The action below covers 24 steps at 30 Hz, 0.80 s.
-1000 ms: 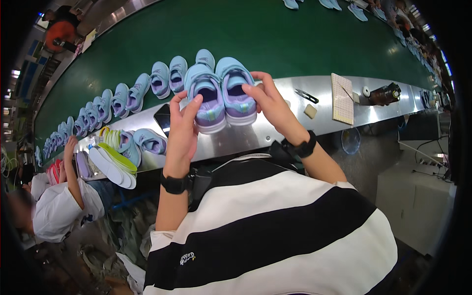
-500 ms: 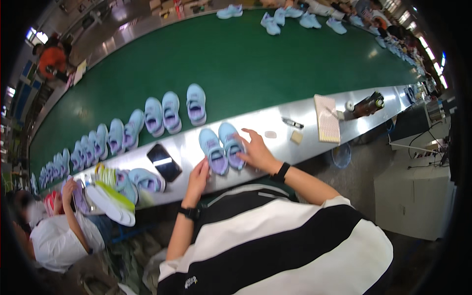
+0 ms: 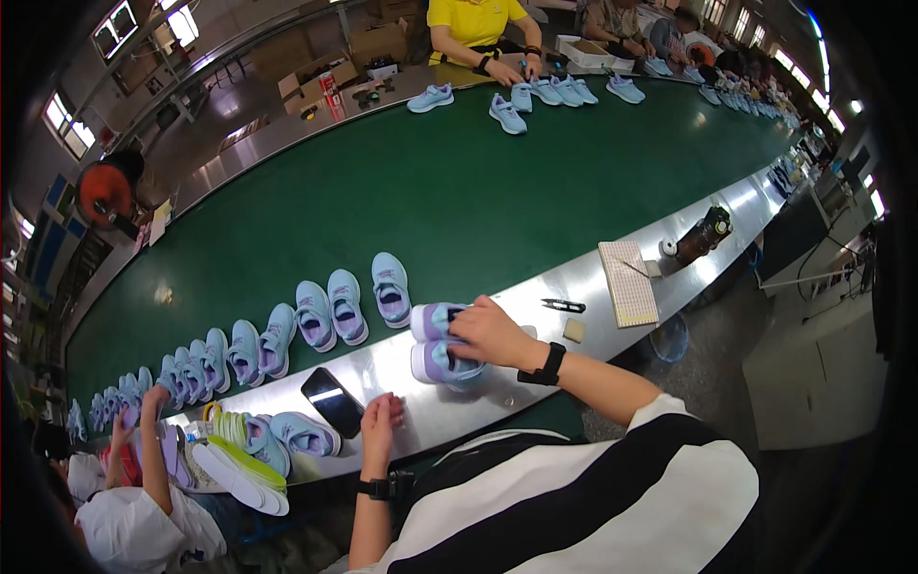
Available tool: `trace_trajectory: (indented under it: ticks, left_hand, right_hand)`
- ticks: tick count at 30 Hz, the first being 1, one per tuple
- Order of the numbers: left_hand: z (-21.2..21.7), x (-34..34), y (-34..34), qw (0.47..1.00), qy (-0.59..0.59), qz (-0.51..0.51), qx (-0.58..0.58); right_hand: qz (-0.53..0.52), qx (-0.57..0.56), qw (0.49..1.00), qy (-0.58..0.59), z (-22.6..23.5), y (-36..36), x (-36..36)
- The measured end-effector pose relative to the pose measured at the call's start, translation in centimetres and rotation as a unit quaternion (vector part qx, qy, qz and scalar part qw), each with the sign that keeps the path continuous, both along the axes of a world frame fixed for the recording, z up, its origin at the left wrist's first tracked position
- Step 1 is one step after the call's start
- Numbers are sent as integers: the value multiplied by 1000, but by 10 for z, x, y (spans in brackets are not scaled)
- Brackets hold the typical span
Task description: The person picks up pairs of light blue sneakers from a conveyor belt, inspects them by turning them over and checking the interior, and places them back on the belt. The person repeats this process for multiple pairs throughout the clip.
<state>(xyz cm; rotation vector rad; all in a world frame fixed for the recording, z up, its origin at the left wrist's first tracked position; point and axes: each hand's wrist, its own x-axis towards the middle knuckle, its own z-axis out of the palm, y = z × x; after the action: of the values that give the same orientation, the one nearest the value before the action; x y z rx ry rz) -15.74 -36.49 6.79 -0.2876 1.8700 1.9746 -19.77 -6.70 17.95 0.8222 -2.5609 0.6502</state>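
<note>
My right hand rests on top of a pair of light blue and purple children's shoes lying on their sides on the steel ledge, fingers curled over them. My left hand lies on the ledge near its front edge, holding nothing, just right of a black phone. Both wrists wear dark watches.
A row of light blue shoes lines the green conveyor belt. Small scissors, a tan block, a notepad and a dark bottle sit on the ledge to the right. Other workers sit at left and across the belt.
The pair of shoes came down from in front of me onto the ledge and now lies on its side under my right hand. My left hand let go and dropped to the ledge.
</note>
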Motion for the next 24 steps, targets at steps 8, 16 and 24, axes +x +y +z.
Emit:
trace_trajectory:
  ticks: [8,16,24]
  left_hand:
    - [-8,-16,5,999,23,-28,-15]
    - [36,-96,12,975,189,-33,-111]
    - [23,-209,17,807,348,-30,-476]
  right_hand:
    - [-258,-149,953,-58,54,77,-199]
    - [-275,-202,921,186,150,108,-348]
    - [-206,-113,882,-409,-67,-5,-173]
